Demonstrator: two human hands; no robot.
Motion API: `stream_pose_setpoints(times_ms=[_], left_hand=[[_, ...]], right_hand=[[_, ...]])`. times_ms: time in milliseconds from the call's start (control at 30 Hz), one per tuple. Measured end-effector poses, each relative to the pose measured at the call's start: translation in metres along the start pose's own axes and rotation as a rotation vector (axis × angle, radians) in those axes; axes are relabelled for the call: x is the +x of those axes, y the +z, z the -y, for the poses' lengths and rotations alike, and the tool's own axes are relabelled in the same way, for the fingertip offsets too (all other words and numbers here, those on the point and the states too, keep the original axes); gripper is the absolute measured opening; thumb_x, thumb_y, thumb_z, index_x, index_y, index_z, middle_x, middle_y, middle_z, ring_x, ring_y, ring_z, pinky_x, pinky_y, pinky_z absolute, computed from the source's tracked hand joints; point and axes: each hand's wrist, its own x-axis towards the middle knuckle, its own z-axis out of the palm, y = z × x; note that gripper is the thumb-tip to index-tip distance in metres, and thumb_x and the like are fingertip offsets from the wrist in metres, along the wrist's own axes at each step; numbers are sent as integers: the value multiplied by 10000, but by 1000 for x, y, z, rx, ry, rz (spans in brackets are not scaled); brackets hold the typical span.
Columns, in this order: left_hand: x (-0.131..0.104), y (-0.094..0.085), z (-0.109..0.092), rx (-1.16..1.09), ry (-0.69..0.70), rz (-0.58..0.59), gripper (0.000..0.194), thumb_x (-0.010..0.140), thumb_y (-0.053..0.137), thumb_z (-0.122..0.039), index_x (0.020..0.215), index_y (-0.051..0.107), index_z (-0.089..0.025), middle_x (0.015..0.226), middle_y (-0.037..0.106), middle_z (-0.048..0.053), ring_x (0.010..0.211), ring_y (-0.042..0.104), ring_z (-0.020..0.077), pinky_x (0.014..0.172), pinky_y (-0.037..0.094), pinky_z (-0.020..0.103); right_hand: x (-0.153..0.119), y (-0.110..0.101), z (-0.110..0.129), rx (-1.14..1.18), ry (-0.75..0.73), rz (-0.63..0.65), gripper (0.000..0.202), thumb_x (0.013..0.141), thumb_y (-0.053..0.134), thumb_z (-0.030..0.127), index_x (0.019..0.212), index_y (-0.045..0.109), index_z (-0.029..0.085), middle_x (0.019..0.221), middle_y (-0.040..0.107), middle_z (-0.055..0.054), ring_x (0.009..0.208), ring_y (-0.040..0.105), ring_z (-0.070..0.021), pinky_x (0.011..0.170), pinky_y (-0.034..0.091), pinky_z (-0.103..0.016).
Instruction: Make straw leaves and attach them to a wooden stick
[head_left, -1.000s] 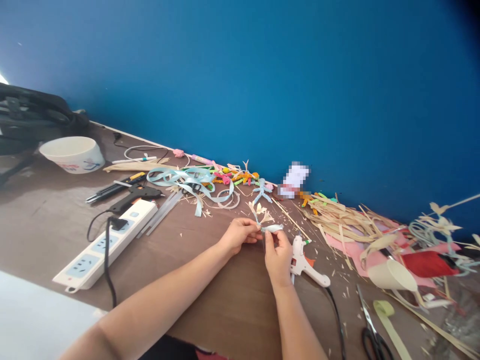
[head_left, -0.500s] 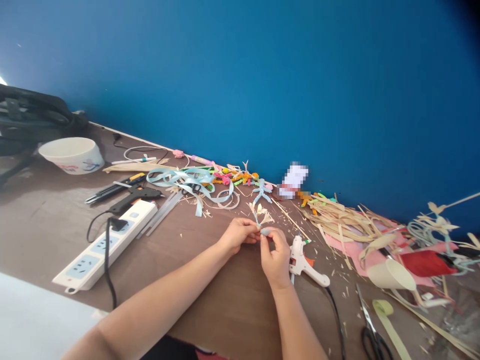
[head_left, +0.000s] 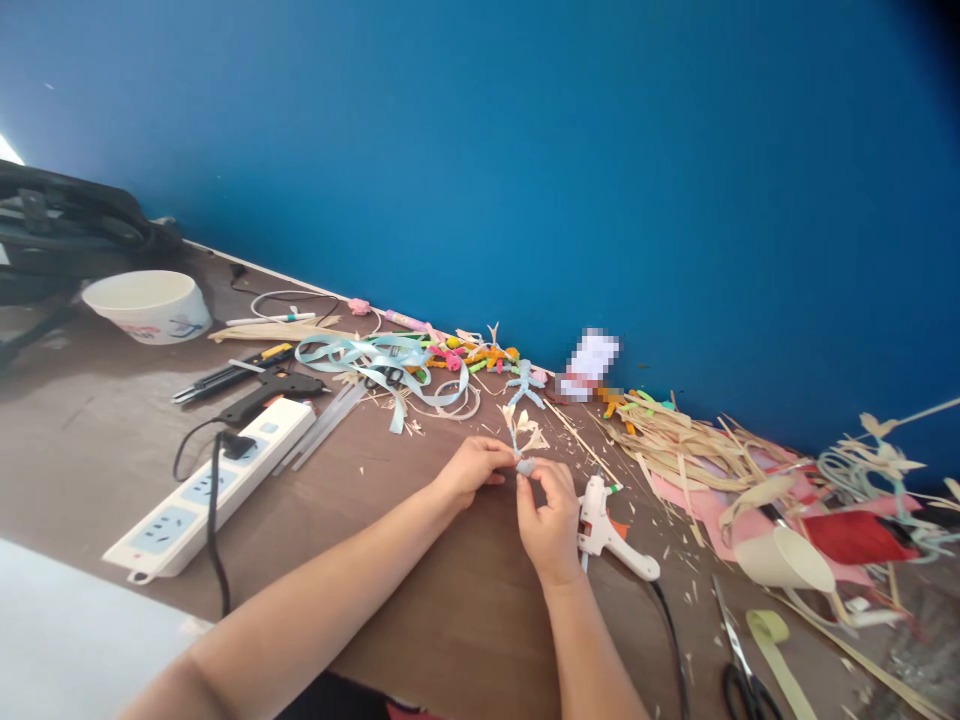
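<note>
A small handmade flower (head_left: 522, 420) with cream petals and a pale blue stem stands up from between my hands. My left hand (head_left: 477, 470) is closed, pinching its stem low down. In my right hand (head_left: 550, 510), thumb and fingers press on a small grey-blue piece (head_left: 526, 466), perhaps a rolled strip of tape, right against the stem. The fingertips of both hands nearly meet, so the lower stem is hidden. Beside my right hand lies a white glue gun (head_left: 609, 530), its cord running toward me.
On the left are a white power strip (head_left: 187, 505), a black glue gun (head_left: 262, 392), a utility knife (head_left: 225, 375) and a white bowl (head_left: 150, 315). Blue ribbon (head_left: 356, 355) lies by the wall. Husk strips (head_left: 682, 440), a paper cup (head_left: 784, 560), scissors (head_left: 739, 660) and green ribbon (head_left: 776, 655) are right.
The grey-blue piece has turned slightly and shifted a little left with my right fingers. My left hand keeps its pinch on the stem.
</note>
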Motion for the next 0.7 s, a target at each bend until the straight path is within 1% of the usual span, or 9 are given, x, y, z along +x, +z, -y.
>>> stream_pose_setpoints(times_ms=[133, 300, 500, 700], left_hand=[[2, -2, 1, -47, -19, 2, 88, 537, 636, -205, 593, 645, -138, 631, 598, 23, 630, 515, 108, 547, 407, 202], [5, -4, 5, -110, -36, 9, 117, 524, 649, -211, 604, 646, -125, 620, 588, 30, 611, 515, 113, 569, 422, 228], [3, 0, 3, -131, -35, -15, 131, 497, 675, -209, 590, 642, -124, 594, 576, 14, 577, 500, 96, 574, 404, 224], [-2, 5, 2, -87, 9, -27, 134, 506, 680, -230, 576, 637, -125, 549, 560, 3, 535, 469, 84, 555, 359, 216]], right_hand=[[1, 0, 2, -71, -55, 42, 134, 766, 440, 107, 766, 547, 187, 820, 581, -56, 826, 494, -186, 734, 404, -350], [0, 0, 5, -231, -101, 111, 181, 774, 442, 103, 809, 597, 190, 853, 564, -63, 836, 467, -191, 729, 388, -347], [-2, 2, 6, -432, -79, 138, 186, 794, 454, 144, 824, 631, 192, 710, 463, -50, 705, 405, -184, 624, 344, -317], [-2, 3, 7, -511, -107, 141, 172, 797, 457, 167, 763, 623, 195, 644, 426, -40, 653, 373, -185, 589, 292, -313]])
